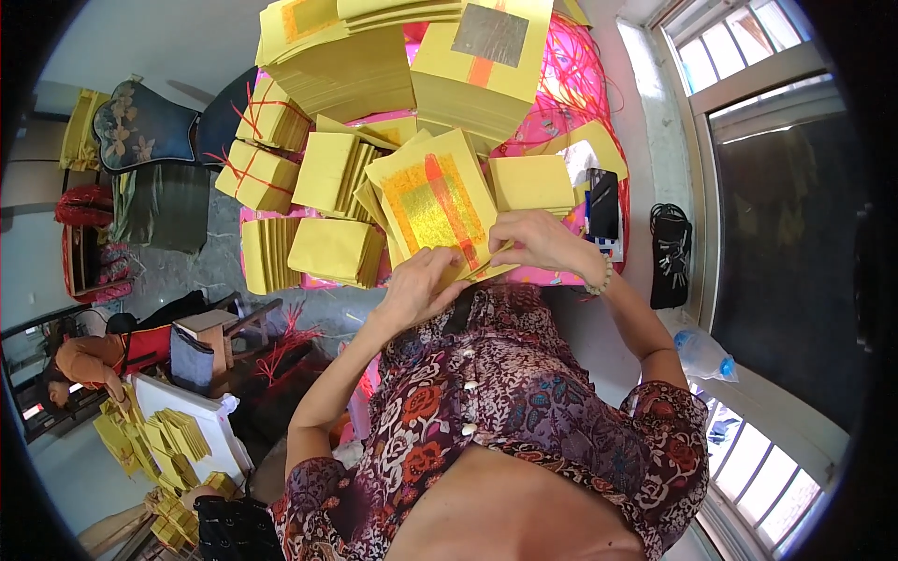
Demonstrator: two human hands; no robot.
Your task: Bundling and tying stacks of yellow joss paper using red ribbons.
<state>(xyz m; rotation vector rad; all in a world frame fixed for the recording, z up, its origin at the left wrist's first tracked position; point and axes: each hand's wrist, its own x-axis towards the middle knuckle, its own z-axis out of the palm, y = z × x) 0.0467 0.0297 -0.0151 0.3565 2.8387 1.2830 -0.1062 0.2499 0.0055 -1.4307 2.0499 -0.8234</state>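
Observation:
A yellow paper sheet (432, 208) with a gold foil square and a red stripe lies tilted at the table's near edge. My left hand (426, 283) has its fingers closed at the sheet's near edge. From the right, my right hand (543, 245) pinches the near right corner, where the edge is rolled or folded up. More yellow sheets lie beneath. Folded yellow paper packets (335, 251) stand just left of my hands, and another packet stack (531, 183) is just beyond my right hand.
Tall stacks of yellow paper (472, 93) stand at the far side. Bundles tied with red string (257, 175) sit at the left. A black phone (603, 204) lies at the right, below loose red strings (580, 75). At lower left, another person (98, 357) works at a white table (224, 439).

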